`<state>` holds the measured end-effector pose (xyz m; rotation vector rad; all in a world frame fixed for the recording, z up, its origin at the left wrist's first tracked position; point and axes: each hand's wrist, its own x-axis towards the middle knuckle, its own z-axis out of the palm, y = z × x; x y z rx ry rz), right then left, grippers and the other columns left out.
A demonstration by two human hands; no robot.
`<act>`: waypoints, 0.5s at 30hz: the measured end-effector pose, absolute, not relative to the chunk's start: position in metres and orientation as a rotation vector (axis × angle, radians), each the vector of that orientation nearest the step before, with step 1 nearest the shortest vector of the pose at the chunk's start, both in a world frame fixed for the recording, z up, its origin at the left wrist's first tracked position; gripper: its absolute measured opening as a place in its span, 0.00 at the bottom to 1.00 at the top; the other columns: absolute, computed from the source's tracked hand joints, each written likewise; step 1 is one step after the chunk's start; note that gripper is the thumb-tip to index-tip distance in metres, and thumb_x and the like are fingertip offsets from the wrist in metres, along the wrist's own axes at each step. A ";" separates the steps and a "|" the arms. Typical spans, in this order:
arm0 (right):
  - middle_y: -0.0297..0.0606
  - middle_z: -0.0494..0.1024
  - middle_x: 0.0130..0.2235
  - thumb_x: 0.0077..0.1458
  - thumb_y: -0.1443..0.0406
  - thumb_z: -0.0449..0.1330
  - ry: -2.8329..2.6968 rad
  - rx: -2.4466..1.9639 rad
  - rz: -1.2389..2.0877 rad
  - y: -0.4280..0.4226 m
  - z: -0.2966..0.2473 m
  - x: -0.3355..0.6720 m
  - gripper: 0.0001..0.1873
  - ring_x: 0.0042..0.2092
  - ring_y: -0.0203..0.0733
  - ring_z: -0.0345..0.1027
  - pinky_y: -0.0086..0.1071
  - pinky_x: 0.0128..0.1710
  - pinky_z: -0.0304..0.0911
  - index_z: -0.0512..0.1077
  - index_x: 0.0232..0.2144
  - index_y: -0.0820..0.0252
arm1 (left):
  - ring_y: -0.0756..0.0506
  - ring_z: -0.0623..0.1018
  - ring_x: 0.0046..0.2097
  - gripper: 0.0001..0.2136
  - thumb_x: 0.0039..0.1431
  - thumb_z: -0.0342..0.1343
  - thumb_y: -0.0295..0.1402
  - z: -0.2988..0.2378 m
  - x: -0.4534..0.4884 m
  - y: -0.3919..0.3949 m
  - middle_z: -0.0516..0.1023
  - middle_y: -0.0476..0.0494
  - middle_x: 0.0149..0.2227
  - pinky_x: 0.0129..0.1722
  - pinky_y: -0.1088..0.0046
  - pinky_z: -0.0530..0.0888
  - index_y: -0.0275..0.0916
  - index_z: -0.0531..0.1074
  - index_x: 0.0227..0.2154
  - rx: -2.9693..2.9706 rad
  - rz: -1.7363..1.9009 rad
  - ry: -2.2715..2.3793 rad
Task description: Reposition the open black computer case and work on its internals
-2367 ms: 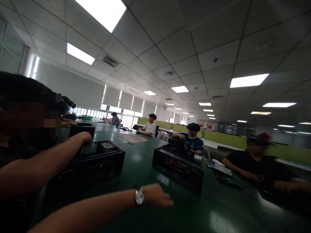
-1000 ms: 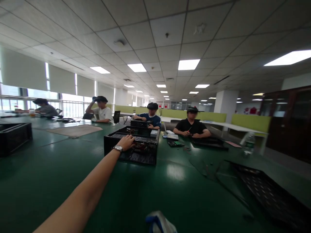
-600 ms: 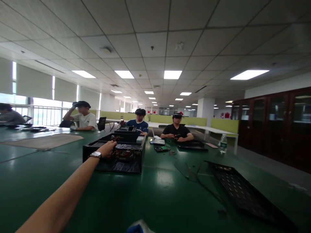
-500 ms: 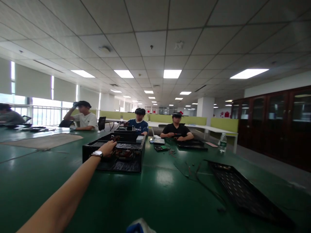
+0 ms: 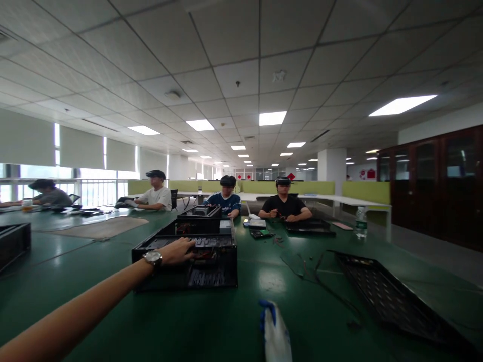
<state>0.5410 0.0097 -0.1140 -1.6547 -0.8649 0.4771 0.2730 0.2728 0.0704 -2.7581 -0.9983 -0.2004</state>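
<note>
My left hand (image 5: 179,251), bare with a wristwatch (image 5: 153,258), reaches over a black open-sided computer case (image 5: 188,281). Its fingers lie stretched out across the inner metal bay, near reddish-brown cables, and touch the case; I see nothing gripped. At the lower middle my right hand (image 5: 275,329) wears a white glove with blue coating. It hovers above the green table, apart from the case, fingers loosely bent and nothing visible between them. Its lower part runs out of the frame.
A perforated black panel (image 5: 388,291) and loose cables (image 5: 317,279) lie to the right. A water bottle (image 5: 361,223) stands behind. Two co-workers sit across the green table (image 5: 211,327), with a green circuit board (image 5: 262,234) nearby. Another case (image 5: 13,244) is at far left.
My left hand has shifted right along the case, its fingers now more stretched out. My gloved right hand has risen further into view. The camera view has turned slightly left.
</note>
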 end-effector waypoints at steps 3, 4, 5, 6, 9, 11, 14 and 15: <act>0.58 0.73 0.56 0.57 0.45 0.46 -0.580 -1.567 0.500 0.025 -0.109 0.551 0.39 0.58 0.62 0.68 0.52 0.56 0.66 0.66 0.60 0.65 | 0.37 0.77 0.48 0.17 0.73 0.48 0.43 0.063 0.235 0.215 0.75 0.36 0.47 0.50 0.59 0.74 0.38 0.71 0.54 -2.775 -0.239 -0.982; 0.57 0.74 0.55 0.55 0.45 0.47 -0.541 -1.476 0.505 0.034 -0.107 0.545 0.40 0.58 0.60 0.69 0.51 0.57 0.65 0.66 0.60 0.66 | 0.36 0.77 0.48 0.17 0.73 0.46 0.43 0.060 0.218 0.196 0.75 0.36 0.47 0.50 0.59 0.74 0.40 0.72 0.54 -2.772 -0.253 -0.989; 0.55 0.74 0.55 0.53 0.45 0.46 -0.504 -1.396 0.513 0.044 -0.104 0.533 0.40 0.57 0.57 0.70 0.48 0.58 0.65 0.66 0.59 0.65 | 0.35 0.77 0.49 0.16 0.73 0.46 0.42 0.057 0.199 0.178 0.75 0.37 0.47 0.50 0.58 0.74 0.41 0.73 0.53 -2.764 -0.267 -1.003; 0.53 0.75 0.54 0.53 0.46 0.46 -0.483 -1.338 0.526 0.054 -0.101 0.515 0.40 0.56 0.54 0.71 0.45 0.57 0.66 0.66 0.58 0.65 | 0.35 0.77 0.49 0.16 0.73 0.46 0.41 0.055 0.177 0.161 0.75 0.37 0.48 0.50 0.57 0.74 0.42 0.74 0.52 -2.754 -0.290 -1.014; 0.54 0.74 0.56 0.55 0.50 0.41 -0.514 -1.270 0.546 0.079 -0.093 0.442 0.38 0.56 0.50 0.71 0.42 0.56 0.67 0.63 0.60 0.68 | 0.35 0.76 0.52 0.14 0.72 0.48 0.40 0.049 0.105 0.126 0.75 0.39 0.52 0.52 0.60 0.75 0.47 0.76 0.52 -2.728 -0.380 -1.004; 0.55 0.72 0.58 0.57 0.52 0.42 -0.558 -1.228 0.526 0.084 -0.088 0.386 0.36 0.60 0.51 0.67 0.43 0.61 0.62 0.64 0.59 0.68 | 0.37 0.76 0.54 0.13 0.72 0.50 0.40 0.045 0.053 0.119 0.76 0.42 0.53 0.54 0.64 0.75 0.49 0.77 0.51 -2.730 -0.406 -0.994; 0.54 0.67 0.63 0.61 0.55 0.42 -0.610 -1.242 0.419 0.082 -0.084 0.311 0.33 0.66 0.54 0.58 0.48 0.68 0.51 0.64 0.61 0.67 | 0.38 0.74 0.59 0.13 0.69 0.52 0.40 0.036 -0.028 0.135 0.75 0.48 0.58 0.61 0.61 0.71 0.55 0.76 0.53 -2.772 -0.371 -1.062; 0.54 0.66 0.64 0.62 0.56 0.41 -0.622 -1.290 0.380 0.082 -0.084 0.289 0.32 0.66 0.55 0.57 0.50 0.68 0.49 0.64 0.62 0.67 | 0.37 0.72 0.61 0.15 0.68 0.52 0.41 0.032 -0.054 0.146 0.73 0.51 0.60 0.63 0.58 0.69 0.58 0.74 0.55 -2.794 -0.364 -1.095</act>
